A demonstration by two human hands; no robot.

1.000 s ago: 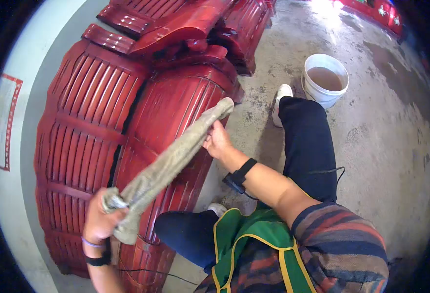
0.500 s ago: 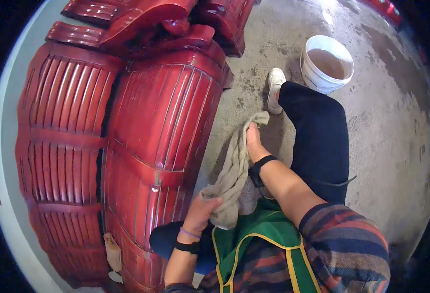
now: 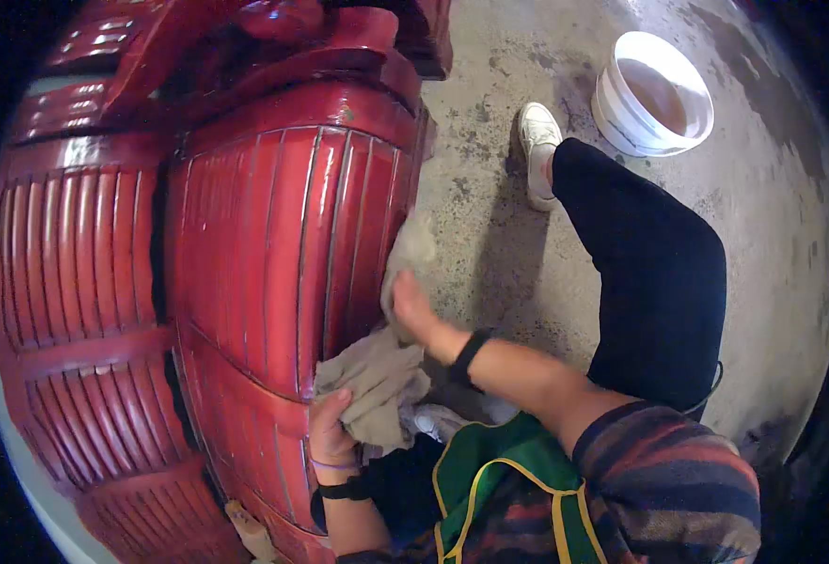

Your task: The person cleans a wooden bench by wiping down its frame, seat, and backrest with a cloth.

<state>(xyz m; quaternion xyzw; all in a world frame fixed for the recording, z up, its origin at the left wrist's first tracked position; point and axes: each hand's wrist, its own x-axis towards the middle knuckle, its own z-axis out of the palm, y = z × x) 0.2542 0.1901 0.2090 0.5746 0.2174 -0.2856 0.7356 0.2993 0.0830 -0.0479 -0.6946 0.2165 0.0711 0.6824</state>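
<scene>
A greyish-beige cloth (image 3: pixel 372 381) is bunched between my hands, beside the front edge of a glossy red slatted wooden bench (image 3: pixel 245 254). My left hand (image 3: pixel 331 430) grips the lower bunch, thumb up, close against the bench edge. Farther forward, my right hand (image 3: pixel 412 305) is closed on the other end, which sticks out past the fingers along the bench's side. Whether the cloth touches the wood there I cannot tell.
A white bucket (image 3: pixel 609 113) of brownish water stands on the stained concrete floor (image 3: pixel 480 85) ahead on the right. My outstretched leg (image 3: pixel 654 273) lies between it and me. A light brown object (image 3: pixel 250 529) rests on the bench at the lower left.
The twisted cloth has loosened and spread out. Both hands have moved left to the bench edge, the right one also coming closer to me. The view has shifted.
</scene>
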